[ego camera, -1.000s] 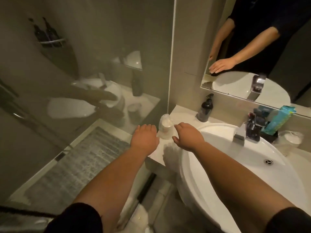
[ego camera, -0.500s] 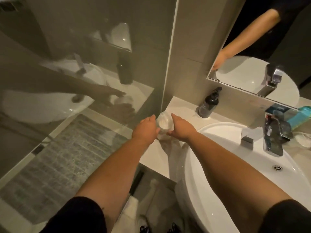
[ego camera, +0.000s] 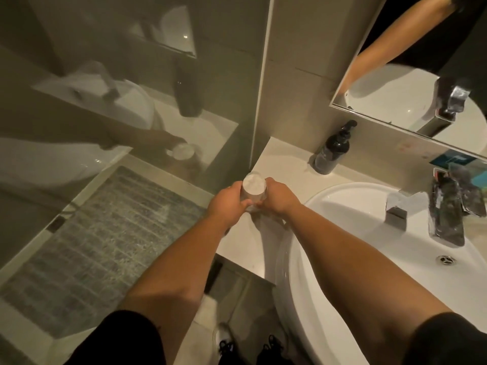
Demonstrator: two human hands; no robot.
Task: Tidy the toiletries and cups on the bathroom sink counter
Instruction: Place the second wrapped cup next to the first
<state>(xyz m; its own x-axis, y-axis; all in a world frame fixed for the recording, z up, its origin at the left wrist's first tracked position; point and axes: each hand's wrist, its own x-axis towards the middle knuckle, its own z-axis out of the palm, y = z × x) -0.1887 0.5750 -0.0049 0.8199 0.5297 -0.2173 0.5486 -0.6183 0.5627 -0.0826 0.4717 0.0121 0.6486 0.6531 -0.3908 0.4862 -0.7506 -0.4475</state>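
Observation:
A clear glass cup with a white paper cover on top stands at the left end of the pale counter. My left hand grips its left side and my right hand grips its right side. The cup's base is hidden behind my fingers. A dark pump bottle stands against the wall behind it. Blurred toiletry packets lie at the counter's right, behind the tap.
The white basin fills the right side, with a chrome tap and an overflow hole. A mirror hangs above. A glass shower screen borders the counter on the left. A grey mat lies on the floor.
Both hands reached forward and closed around the covered cup from either side. The camera tilted down and moved closer to the counter.

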